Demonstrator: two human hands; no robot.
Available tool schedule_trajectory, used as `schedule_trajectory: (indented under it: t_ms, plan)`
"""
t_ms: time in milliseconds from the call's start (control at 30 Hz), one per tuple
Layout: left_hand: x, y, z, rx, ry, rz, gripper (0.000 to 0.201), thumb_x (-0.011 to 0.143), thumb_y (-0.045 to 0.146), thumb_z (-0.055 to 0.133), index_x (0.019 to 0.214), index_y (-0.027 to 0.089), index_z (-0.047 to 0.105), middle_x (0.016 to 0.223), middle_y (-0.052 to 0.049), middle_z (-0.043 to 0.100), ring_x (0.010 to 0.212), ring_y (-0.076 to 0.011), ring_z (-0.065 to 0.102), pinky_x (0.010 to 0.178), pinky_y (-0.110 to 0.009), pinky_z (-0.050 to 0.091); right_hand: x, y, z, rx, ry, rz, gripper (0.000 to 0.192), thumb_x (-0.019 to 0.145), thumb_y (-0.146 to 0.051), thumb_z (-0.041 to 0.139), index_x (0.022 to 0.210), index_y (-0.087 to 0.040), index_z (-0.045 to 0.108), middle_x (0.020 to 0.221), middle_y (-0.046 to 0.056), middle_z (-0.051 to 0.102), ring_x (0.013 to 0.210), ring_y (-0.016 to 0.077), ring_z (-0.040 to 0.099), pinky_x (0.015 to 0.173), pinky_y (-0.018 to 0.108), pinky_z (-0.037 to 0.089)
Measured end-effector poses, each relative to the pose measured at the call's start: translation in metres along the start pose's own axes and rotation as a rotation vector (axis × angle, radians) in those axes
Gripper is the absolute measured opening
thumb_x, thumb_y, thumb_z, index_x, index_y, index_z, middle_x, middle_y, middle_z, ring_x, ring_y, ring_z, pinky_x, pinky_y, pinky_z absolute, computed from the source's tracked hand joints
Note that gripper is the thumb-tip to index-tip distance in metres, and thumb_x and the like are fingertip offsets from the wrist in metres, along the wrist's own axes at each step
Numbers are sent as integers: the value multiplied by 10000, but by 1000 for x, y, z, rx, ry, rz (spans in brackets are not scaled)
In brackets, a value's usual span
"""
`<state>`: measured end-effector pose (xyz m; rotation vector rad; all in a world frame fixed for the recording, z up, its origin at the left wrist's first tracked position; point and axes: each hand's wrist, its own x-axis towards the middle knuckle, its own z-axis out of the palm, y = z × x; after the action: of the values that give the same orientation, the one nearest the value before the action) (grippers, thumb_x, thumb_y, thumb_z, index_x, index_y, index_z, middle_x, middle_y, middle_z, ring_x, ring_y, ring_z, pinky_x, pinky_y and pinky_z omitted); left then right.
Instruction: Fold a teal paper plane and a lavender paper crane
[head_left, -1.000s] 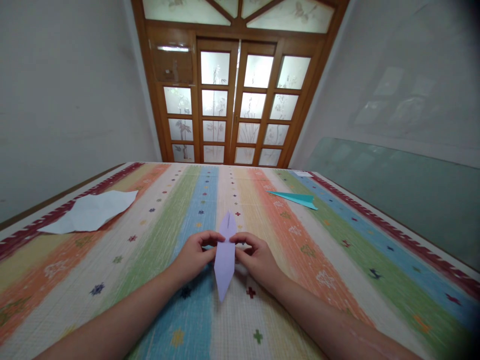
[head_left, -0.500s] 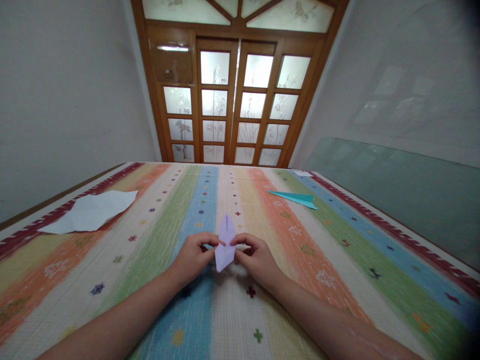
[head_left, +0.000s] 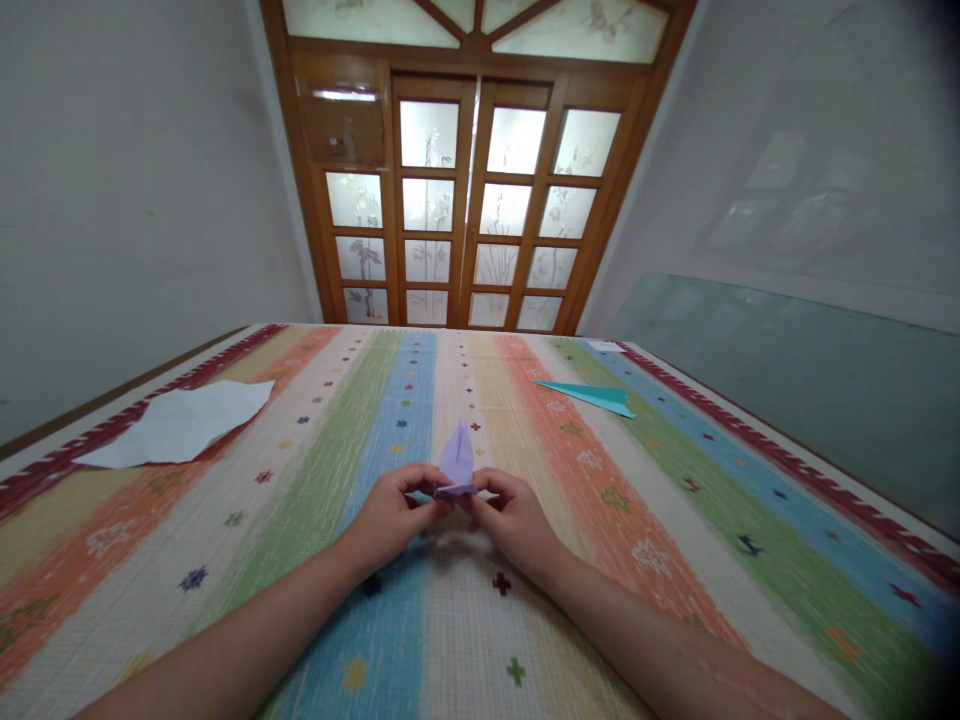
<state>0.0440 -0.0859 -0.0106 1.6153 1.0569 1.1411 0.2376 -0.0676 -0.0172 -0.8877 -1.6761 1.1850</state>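
A small folded purple paper [head_left: 457,458] is held between my two hands above the striped tablecloth [head_left: 480,640]. Its upper part rises to a point with a crease down the middle, while the near part is bent under along a fold. My left hand [head_left: 401,508] pinches the left end of that fold between thumb and index finger. On the right end, my right hand [head_left: 511,512] grips it the same way. The underside of the paper is hidden by the fingers.
To the left lies a white sheet of paper [head_left: 187,422] with uneven edges. A turquoise paper plane [head_left: 592,395] rests at the right. A small white paper [head_left: 606,347] lies near the far right edge. Beyond the table stand wooden doors [head_left: 472,200] with glass panes.
The near part of the purple paper, which pointed toward me, has been folded down and under at the middle. Both hands keep their pinch and have barely shifted.
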Motion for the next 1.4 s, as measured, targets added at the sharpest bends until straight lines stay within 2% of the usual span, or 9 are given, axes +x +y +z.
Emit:
schedule_trajectory:
  t_ms: [100,200,333,433,633,867,1000,1267,1400]
  plan:
    - [0,-2,1,-23,-14,-1,266,842,372,679,1023,185,735,964,-81,688,827,-178,629,634,-236,501,0,0,1,-8,-6,-10,251,839,-414,681,766,-176,647,735,10,624,608,121,543,553,228,443]
    - [0,-1,1,7,-52,19,300,881,448,628,913,187,770,917,-71,665,789,-168,606,601,-222,478,-1,-2,2,-9,-20,-13,259,841,-428,683,789,-174,669,739,11,627,600,114,530,538,222,431]
    - [-1,3,3,33,-34,-1,353,894,483,601,855,176,771,846,-64,650,728,-161,585,565,-217,449,-1,-4,3,88,-52,4,230,840,-409,693,898,-186,694,841,27,655,659,128,580,569,236,482]
    - [-1,3,4,69,-28,2,353,904,467,593,827,167,762,819,-63,647,736,-162,582,578,-218,448,1,-3,3,159,-65,17,225,818,-397,719,893,-186,693,842,25,645,663,131,591,566,244,502]
    - [-1,-2,5,-20,-19,-59,286,860,397,660,1015,162,712,851,-60,672,733,-162,597,575,-211,444,3,-2,4,165,-28,47,287,828,-453,692,838,-166,687,823,40,633,629,126,562,528,241,485]
    - [-1,1,6,12,24,-50,408,911,469,562,726,130,695,760,-53,636,664,-145,561,550,-214,425,1,-4,7,139,-42,68,280,820,-436,706,775,-171,627,761,5,572,589,114,549,515,243,487]
    - [-2,3,6,39,25,-47,363,893,453,591,773,135,717,862,-78,683,727,-164,598,569,-216,435,2,-1,6,189,-52,85,294,808,-456,715,841,-177,629,797,9,583,608,119,558,510,243,498]
    - [-2,-1,5,17,113,-99,330,841,453,652,742,139,675,679,-22,609,601,-128,526,532,-212,428,3,5,6,148,-46,101,346,853,-493,654,740,-179,562,694,-9,553,536,111,535,490,248,470]
    - [0,-1,6,-49,153,-98,272,814,416,689,807,147,651,699,-11,609,602,-127,538,523,-213,444,2,1,8,212,-59,82,293,847,-460,670,824,-186,570,794,21,609,653,142,585,500,242,495]
